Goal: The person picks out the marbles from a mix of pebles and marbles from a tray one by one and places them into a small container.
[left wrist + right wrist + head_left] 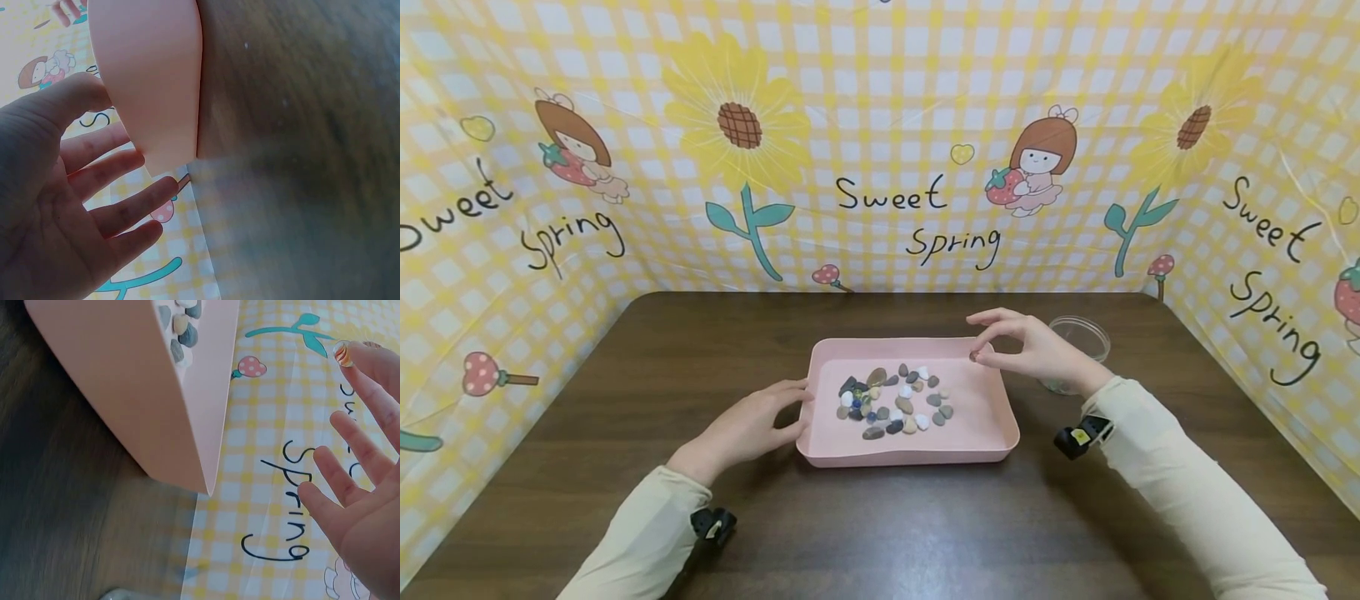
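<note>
**While left hand [747, 427] touches tray [972, 412], right hand [1028, 343] pinches marble [342, 354] at far right corner**

Right grip: narrow, marble held between thumb and fingertip. Remaining fingers extended, spread apart. Marble reads as clear glass with an orange and white swirl in the right wrist view; only a small dark spot from the head view. It sits off the tray floor, near the far right corner.

Left grip: wide, holding nothing clear of the table. Thumb and fingertips are against the tray's left end wall, fingers apart.

Tray: pink, shallow, rectangular, flat on the dark wood table [880, 533]. Pebbles [904, 406] lie inside, mostly left and centre: grey, black, tan, white. Left part is a tight cluster, right part a looser curve around one tan pebble. A couple of blue beads [857, 404] sit among the left cluster; can't tell the material.

Clear round container [1086, 327] stands on the table just right of the tray, partly hidden behind the right hand; contents can't be made out.

Yellow checked cloth [880, 108] hangs behind and at both sides, printed with sunflowers and "Sweet Spring". Both sleeves [640, 517] pale, black unit [713, 525] on each wrist.
</note>
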The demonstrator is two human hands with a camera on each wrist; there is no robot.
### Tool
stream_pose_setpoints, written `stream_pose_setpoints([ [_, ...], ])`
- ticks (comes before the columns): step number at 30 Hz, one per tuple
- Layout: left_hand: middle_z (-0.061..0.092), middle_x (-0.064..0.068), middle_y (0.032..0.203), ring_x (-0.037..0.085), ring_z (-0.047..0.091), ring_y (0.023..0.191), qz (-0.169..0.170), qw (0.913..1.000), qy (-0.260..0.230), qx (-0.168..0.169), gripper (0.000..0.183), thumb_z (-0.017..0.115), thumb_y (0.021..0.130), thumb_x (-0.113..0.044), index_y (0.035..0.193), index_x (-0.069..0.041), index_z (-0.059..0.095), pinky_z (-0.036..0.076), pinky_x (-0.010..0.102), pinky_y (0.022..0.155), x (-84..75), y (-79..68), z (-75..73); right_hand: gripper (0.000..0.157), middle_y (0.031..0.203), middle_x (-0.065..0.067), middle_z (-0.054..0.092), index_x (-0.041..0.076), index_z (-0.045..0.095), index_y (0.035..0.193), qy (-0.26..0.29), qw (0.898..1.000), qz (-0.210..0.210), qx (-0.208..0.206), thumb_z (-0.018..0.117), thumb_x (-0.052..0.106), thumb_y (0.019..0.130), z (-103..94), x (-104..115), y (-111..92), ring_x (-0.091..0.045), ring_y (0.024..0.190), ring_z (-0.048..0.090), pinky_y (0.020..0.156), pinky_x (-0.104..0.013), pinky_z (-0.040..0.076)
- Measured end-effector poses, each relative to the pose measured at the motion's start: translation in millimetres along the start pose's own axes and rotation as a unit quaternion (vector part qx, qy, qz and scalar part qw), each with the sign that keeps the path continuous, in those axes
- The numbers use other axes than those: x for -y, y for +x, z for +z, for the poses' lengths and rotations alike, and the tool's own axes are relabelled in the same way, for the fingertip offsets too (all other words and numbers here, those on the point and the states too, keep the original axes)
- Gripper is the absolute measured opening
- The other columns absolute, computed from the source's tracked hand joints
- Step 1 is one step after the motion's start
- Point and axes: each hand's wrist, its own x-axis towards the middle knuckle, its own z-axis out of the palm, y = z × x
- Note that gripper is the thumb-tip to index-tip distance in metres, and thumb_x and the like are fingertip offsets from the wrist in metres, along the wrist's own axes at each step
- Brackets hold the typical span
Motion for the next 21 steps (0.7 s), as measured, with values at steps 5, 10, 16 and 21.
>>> stream_pose_setpoints([
  [5,0.050,0.018,0.137,0.034,0.051,0.124,0.001,1.0000,0.000,0.000,0.041,0.060,0.089,-0.024,0.123,-0.002,0.058,0.042,0.049,0.102,0.6,0.6,0.3,0.010,0.136,-0.010,0.051,0.018,0.071,0.094,0.000,1.000,-0.005,-0.022,0.069,0.019,0.084,-7.0,-3.6,-5.3,-0.030,0.131,0.041,0.107,-0.055,0.033],
  [10,0.051,0.018,0.137,0.034,0.051,0.124,0.003,1.0000,0.000,0.002,0.041,0.061,0.088,-0.023,0.123,-0.001,0.058,0.042,0.050,0.102,0.2,1.2,0.0,0.010,0.134,-0.012,0.052,0.015,0.070,0.094,-0.008,0.999,-0.010,-0.051,0.069,0.015,0.084,-12.2,-9.3,-11.7,-0.031,0.128,0.043,0.105,-0.054,0.035],
  [16,0.051,0.018,0.137,0.034,0.050,0.124,0.001,1.0000,0.002,0.005,0.041,0.061,0.089,-0.024,0.123,-0.002,0.058,0.042,0.050,0.102,0.0,1.2,-0.3,0.011,0.134,-0.013,0.051,0.010,0.070,0.095,0.003,0.998,-0.001,-0.066,0.067,0.013,0.085,-18.1,-16.9,-19.3,-0.032,0.128,0.042,0.104,-0.058,0.034],
  [21,0.051,0.018,0.136,0.034,0.051,0.124,0.004,1.0000,0.009,0.002,0.040,0.060,0.089,-0.025,0.122,-0.002,0.059,0.042,0.049,0.102,-0.3,0.8,-0.9,0.011,0.135,-0.011,0.050,0.011,0.070,0.096,0.014,0.997,0.012,-0.074,0.066,0.014,0.086,-22.3,-19.8,-25.7,-0.030,0.129,0.041,0.105,-0.061,0.032],
])
